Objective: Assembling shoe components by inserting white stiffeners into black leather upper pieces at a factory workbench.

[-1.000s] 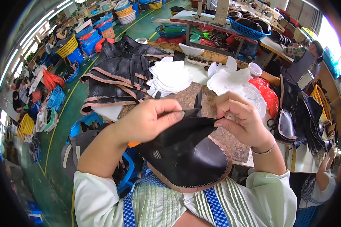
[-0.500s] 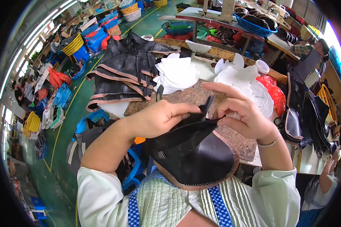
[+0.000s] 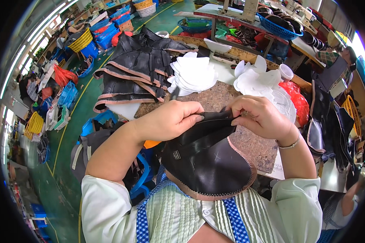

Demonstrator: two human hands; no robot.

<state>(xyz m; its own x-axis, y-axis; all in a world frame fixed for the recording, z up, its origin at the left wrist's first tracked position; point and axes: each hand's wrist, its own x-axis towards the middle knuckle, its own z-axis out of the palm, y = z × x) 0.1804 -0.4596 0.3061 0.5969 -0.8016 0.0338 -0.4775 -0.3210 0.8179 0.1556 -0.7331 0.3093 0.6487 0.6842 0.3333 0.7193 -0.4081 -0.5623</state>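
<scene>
A black leather boot upper [image 3: 209, 170] with a pinkish zigzag-stitched edge hangs between my hands, its broad rounded end against my apron front. My left hand [image 3: 172, 119] pinches the left part of its top opening between thumb and fingers. At the opening's right corner my right hand [image 3: 261, 117] pinches the edge, fingers curled over it. The fold of the opening hides part of the inside. Beyond my hands lies a brown speckled board [image 3: 253, 152]. A dark-handled tool [image 3: 174, 93], its kind unclear, lies beside the white pieces [image 3: 194, 73].
More black boot uppers [image 3: 136, 67] are piled at the far left of the table. White cut shapes [image 3: 257, 77], a white cup [image 3: 286, 72] and a red plastic bag [image 3: 298, 103] sit at the right. A blue stool [image 3: 144, 176] stands at lower left.
The raised dark strip at the opening has gone down between my hands, and the edge is now stretched flatter. My right hand's fingers have curled in from a raised, spread pose.
</scene>
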